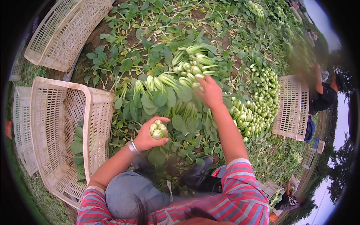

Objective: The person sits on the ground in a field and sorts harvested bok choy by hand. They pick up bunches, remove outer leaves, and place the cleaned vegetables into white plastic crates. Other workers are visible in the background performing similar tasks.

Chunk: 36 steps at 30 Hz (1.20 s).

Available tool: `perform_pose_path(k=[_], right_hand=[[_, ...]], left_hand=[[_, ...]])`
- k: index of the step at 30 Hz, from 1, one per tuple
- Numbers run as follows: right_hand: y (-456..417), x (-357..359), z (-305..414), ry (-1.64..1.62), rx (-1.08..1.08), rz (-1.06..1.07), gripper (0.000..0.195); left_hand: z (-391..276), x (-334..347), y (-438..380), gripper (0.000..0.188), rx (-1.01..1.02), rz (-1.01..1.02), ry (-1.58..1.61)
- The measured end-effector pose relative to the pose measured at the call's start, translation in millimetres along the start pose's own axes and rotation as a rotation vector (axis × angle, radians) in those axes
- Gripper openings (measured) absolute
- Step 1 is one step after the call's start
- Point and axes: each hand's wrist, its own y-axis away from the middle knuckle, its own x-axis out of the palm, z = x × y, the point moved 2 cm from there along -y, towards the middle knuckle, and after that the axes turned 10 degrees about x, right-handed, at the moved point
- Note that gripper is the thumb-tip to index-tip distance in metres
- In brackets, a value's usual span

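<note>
Several bok choy heads (158, 130) are bunched in my left hand (149, 133), their pale bases facing up and my fingers curled round them. Farther forward, my right hand (210, 91) reaches onto a pile of bok choy (194, 66), its fingertips at a pale base; whether they grip it is hard to see. A row of bok choy (157, 84) with broad green leaves lies between and ahead of my hands. To the right of my right forearm spreads a long heap of bok choy (258, 109), bases outward.
At my left stands a large plastic crate (89, 112) with leafy greens (78, 147) inside. Another crate (70, 31) lies beyond it. On the right, a crate (291, 108) borders the heap, near a person in dark clothes (323, 95). Another person (289, 201) is at lower right. Loose leaves cover the soil.
</note>
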Motion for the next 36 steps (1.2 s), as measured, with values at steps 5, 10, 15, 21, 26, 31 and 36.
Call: perform_pose_path(k=[5, 10, 15, 21, 26, 31, 36], right_hand=[[16, 0, 4, 0.025, 0.055, 0.018, 0.042], [66, -86, 76, -0.232, 0.054, -0.029, 0.036], [112, -88, 122, -0.496, 0.241, -0.017, 0.044], [142, -93, 135, -0.868, 0.454, 0.231, 0.054], [131, -111, 144, -0.561, 0.039, 0.302, 0.068], [125, -103, 149, -0.759, -0.046, 0.463, 0.066], [130, -89, 160, -1.084, 0.009, 0.517, 0.050]], left_hand=[[-1, 2, -2, 0.069, 0.166, 0.090, -0.142], [-18, 28, -4, 0.072, 0.271, 0.196, -0.189], [-32, 62, 7, 0.076, 0.379, 0.222, -0.289], [-42, 37, 10, 0.057, 0.514, 0.074, -0.448], [-47, 25, 20, 0.051, 0.485, 0.106, -0.426], [-44, 18, 21, 0.050, 0.481, 0.179, -0.382], [-45, 17, 23, 0.052, 0.486, 0.146, -0.431]])
